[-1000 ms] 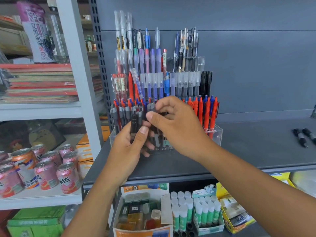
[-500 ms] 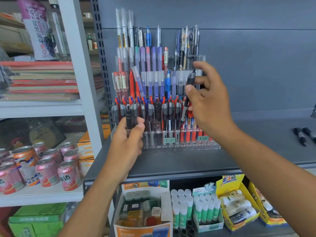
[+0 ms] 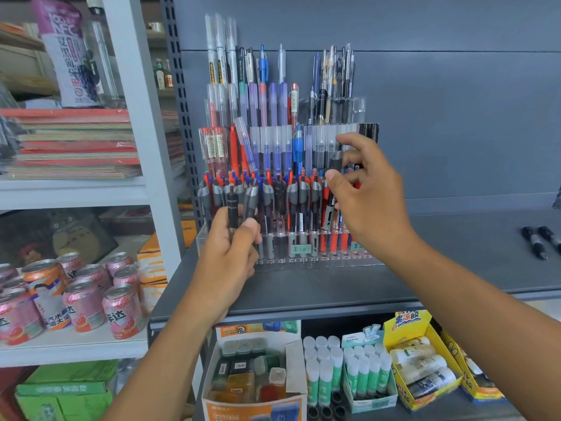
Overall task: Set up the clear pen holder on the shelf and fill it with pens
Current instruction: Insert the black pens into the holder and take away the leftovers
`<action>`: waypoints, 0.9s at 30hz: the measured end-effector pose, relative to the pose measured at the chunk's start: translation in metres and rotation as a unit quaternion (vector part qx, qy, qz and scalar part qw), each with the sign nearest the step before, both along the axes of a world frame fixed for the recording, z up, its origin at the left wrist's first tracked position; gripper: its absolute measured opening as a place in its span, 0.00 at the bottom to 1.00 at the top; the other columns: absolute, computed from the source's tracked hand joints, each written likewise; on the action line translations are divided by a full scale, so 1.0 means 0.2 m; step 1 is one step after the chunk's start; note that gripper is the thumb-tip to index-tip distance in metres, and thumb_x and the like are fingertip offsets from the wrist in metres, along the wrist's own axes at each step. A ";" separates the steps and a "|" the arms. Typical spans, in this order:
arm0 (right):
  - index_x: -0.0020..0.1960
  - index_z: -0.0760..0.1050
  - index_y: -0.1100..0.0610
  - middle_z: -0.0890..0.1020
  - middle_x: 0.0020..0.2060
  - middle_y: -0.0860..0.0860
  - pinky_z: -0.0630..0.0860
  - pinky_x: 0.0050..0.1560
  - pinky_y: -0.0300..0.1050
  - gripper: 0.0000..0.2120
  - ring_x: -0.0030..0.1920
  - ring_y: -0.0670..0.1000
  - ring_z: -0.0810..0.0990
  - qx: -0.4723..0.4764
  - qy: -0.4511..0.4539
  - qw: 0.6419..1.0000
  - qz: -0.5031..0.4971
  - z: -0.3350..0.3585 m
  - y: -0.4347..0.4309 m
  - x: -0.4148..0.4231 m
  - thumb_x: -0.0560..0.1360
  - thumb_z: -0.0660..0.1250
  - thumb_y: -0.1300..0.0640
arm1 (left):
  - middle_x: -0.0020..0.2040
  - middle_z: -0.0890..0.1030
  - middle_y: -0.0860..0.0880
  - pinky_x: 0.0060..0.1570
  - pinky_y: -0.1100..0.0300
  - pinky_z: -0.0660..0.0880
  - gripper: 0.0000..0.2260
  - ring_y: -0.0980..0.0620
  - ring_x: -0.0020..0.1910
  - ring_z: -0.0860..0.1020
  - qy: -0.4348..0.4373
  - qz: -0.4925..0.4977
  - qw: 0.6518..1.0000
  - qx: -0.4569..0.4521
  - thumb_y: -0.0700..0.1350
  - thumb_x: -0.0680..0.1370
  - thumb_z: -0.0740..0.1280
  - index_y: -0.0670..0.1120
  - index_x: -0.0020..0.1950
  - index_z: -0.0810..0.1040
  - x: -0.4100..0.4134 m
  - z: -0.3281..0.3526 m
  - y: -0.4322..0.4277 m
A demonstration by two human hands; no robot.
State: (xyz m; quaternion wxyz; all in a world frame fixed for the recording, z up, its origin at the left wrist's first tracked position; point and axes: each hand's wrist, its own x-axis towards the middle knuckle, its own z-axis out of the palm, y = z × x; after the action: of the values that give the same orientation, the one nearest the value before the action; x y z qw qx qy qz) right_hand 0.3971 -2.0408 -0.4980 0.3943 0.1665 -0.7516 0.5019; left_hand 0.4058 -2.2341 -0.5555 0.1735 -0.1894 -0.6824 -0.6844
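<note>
A clear tiered pen holder (image 3: 315,262) stands on the dark grey shelf (image 3: 303,290), its rows packed with several pens. My left hand (image 3: 226,259) grips a small bunch of black and grey pens (image 3: 233,208) upright, just in front of the holder's left end. My right hand (image 3: 367,196) pinches a single black and grey pen (image 3: 332,192) between thumb and fingers, its tip down among the front-row pens at the holder's right side.
Two black pens (image 3: 540,241) lie loose on the shelf at far right. A white rack on the left holds pink drink cans (image 3: 91,302) and stacked notebooks (image 3: 73,141). Boxes of glue sticks (image 3: 349,369) sit on the shelf below.
My right hand has come down from the upper rows and now lowers its pen into the front row at right. My left hand keeps its bunch, barely moved.
</note>
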 end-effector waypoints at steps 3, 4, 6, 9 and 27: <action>0.66 0.71 0.47 0.74 0.49 0.43 0.77 0.43 0.34 0.19 0.41 0.49 0.78 0.021 0.004 0.999 -0.033 -0.04 0.00 0.00 0.79 0.67 0.61 | 0.34 0.72 0.50 0.25 0.55 0.58 0.11 0.48 0.26 0.61 0.004 0.002 1.000 -0.017 0.49 0.84 0.57 0.41 0.53 0.69 0.00 0.00 0.00; 0.66 0.71 0.47 0.74 0.49 0.43 0.76 0.43 0.34 0.19 0.41 0.48 0.78 0.028 0.001 0.999 -0.042 -0.05 0.00 0.00 0.78 0.67 0.61 | 0.33 0.72 0.51 0.24 0.56 0.60 0.13 0.49 0.25 0.62 0.000 0.010 1.000 -0.023 0.51 0.83 0.56 0.41 0.53 0.69 0.01 0.00 0.00; 0.67 0.71 0.46 0.74 0.50 0.43 0.75 0.45 0.32 0.19 0.42 0.46 0.77 0.038 -0.007 0.998 -0.052 -0.08 0.00 0.00 0.78 0.67 0.60 | 0.30 0.71 0.52 0.23 0.57 0.62 0.16 0.50 0.23 0.63 -0.008 0.022 0.999 -0.030 0.53 0.83 0.56 0.39 0.53 0.68 0.01 0.00 0.00; 0.68 0.70 0.47 0.74 0.49 0.42 0.74 0.45 0.28 0.20 0.43 0.45 0.76 0.039 -0.014 0.998 -0.046 -0.09 -0.01 0.00 0.79 0.67 0.60 | 0.29 0.69 0.51 0.24 0.56 0.61 0.16 0.49 0.22 0.62 -0.012 0.017 0.999 -0.027 0.53 0.83 0.55 0.39 0.51 0.67 0.01 -0.01 -0.01; 0.67 0.68 0.47 0.70 0.55 0.42 0.69 0.45 0.33 0.18 0.41 0.39 0.73 0.124 -0.011 0.988 -0.092 -0.09 -0.05 0.09 0.79 0.64 0.57 | 0.32 0.65 0.47 0.29 0.51 0.51 0.11 0.50 0.27 0.57 -0.032 -0.007 0.999 0.006 0.45 0.84 0.55 0.39 0.46 0.64 0.01 0.00 0.00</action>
State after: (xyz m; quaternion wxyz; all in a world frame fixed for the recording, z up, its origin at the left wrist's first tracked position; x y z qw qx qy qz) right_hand 0.4144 -2.0506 -0.5167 0.4065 0.1387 -0.8245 0.3683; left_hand 0.4077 -2.2340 -0.5546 0.1477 -0.1709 -0.6824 -0.6952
